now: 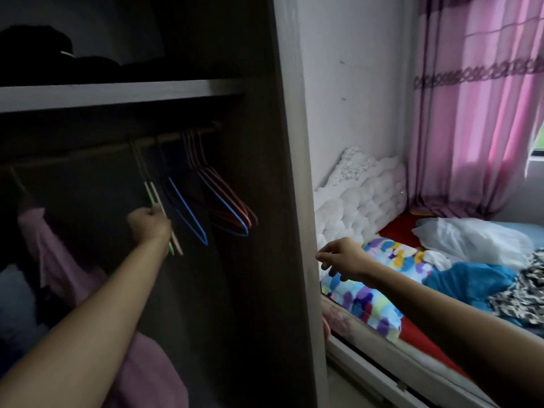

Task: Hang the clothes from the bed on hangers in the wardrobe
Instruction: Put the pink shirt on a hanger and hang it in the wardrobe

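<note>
Inside the open wardrobe (294,172), the person's left hand (150,226) reaches in with its arm outstretched, fingers curled round two hangers at once: a green hanger (148,192) and a pale hanger (155,192) pressed side by side. Both hook over the rail (170,139) above, and their lower ends stick out below the fist. Just to the right of that hand, apart from it, a blue hanger (187,210) and a cluster of pink hangers (226,192) dangle bare from the same rail. A pink garment (44,240) hangs at the far left.

The right hand (343,259) hovers outside the wardrobe, close to its side panel, fingers loosely spread and holding nothing. It is above a multicoloured pillow (362,298) at the near end of the bed (412,331). The clothes lie farther along the mattress, well apart from that hand: a blue garment (471,278), a black-and-white patterned garment (524,293) and a white garment (471,240), heaped together beneath a pink curtain (485,113).
</note>
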Motion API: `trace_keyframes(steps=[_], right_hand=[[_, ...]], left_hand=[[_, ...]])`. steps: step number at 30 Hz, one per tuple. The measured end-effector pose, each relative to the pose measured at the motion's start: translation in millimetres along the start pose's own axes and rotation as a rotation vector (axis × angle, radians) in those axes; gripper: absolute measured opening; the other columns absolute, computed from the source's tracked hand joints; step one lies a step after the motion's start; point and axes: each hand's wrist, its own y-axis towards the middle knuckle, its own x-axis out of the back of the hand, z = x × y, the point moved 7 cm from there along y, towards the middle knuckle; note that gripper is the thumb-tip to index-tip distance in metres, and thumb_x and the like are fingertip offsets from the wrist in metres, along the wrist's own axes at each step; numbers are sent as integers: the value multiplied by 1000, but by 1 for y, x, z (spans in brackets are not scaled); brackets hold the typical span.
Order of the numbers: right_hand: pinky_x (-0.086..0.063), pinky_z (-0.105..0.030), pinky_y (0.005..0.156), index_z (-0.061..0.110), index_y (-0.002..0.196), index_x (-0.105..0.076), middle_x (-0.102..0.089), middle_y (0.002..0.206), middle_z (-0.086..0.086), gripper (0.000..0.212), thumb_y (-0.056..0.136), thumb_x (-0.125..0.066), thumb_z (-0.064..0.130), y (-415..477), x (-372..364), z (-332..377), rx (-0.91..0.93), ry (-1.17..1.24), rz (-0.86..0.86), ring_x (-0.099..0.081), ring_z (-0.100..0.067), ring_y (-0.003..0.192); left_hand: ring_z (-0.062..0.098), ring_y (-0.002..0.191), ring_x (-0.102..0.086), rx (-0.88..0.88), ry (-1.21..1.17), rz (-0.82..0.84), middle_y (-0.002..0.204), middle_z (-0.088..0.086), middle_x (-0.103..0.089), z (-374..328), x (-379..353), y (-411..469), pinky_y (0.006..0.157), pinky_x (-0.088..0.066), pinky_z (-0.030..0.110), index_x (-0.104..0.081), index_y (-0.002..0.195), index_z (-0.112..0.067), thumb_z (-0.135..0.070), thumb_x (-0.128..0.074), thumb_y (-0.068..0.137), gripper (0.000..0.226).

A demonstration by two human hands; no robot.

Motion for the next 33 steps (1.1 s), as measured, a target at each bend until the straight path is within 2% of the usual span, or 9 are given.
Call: trace_keyframes(steps=[3,6,9,14,20,24,26,29,33], right_hand=[[-46,-18,47,12,101,-69,-71,84,-5,19,97,-56,26,1,-12,13,8,10,20,-66,-13,68],[-45,-17,47,13,101,-67,-70,85,-4,18,98,-54,25,-2,-17,26,29,-2,38,-66,-13,70],[-45,-16,46,11,103,-67,-69,87,-5,19,98,-54,25,-11,-16,33,44,-10,49,-66,-13,71],[-46,-18,47,12,104,-67,-69,88,-5,18,97,-55,24,-33,1,20,50,4,88,-65,-13,69],[-46,-19,47,13,101,-68,-70,86,-6,15,96,-57,23,-56,29,-23,18,50,80,-63,-12,64],[-44,-21,44,12,94,-69,-70,77,-6,12,95,-60,21,-69,37,-57,17,93,36,-62,-14,60],[-42,-22,42,12,89,-69,-69,72,-5,12,94,-60,19,-76,38,-81,1,115,20,-60,-13,56],[-42,-20,41,11,82,-69,-65,65,-3,14,92,-60,15,-88,41,-130,-56,140,-2,-56,-9,46],[-43,-21,44,7,86,-69,-67,72,-5,16,93,-60,18,-109,45,-207,-198,143,12,-58,-14,56]], left_hand=[[29,91,-61,-41,49,-26,101,22,-65,-16,11,-2,75,-41,32,-64,100,6,-18,-51,96,27],[28,91,-62,-3,37,28,97,14,-64,-23,12,8,83,-48,35,-62,100,-1,-21,-50,97,24],[33,90,-66,-1,-28,66,98,20,-67,-32,11,21,84,-53,44,-58,89,-10,-23,-51,95,15],[33,95,-65,28,-8,53,105,18,-66,-44,12,12,90,-53,48,-56,98,-11,-26,-52,93,16],[42,86,-66,-56,-72,107,92,20,-66,-22,2,-112,74,-54,53,-56,84,-18,-26,-49,94,15],[22,61,-53,-135,-104,179,75,10,-57,-8,-3,-211,56,-44,34,-52,90,-18,-25,-47,98,12],[18,56,-49,-147,-73,245,71,7,-55,10,-7,-255,51,-41,32,-51,93,-17,-26,-45,99,13],[22,58,-50,-96,58,326,73,10,-55,66,-10,-309,52,-43,37,-49,88,-19,-31,-42,100,18],[33,67,-57,-10,279,455,74,16,-59,149,-17,-378,64,-49,44,-51,87,-10,-28,-41,100,24]])
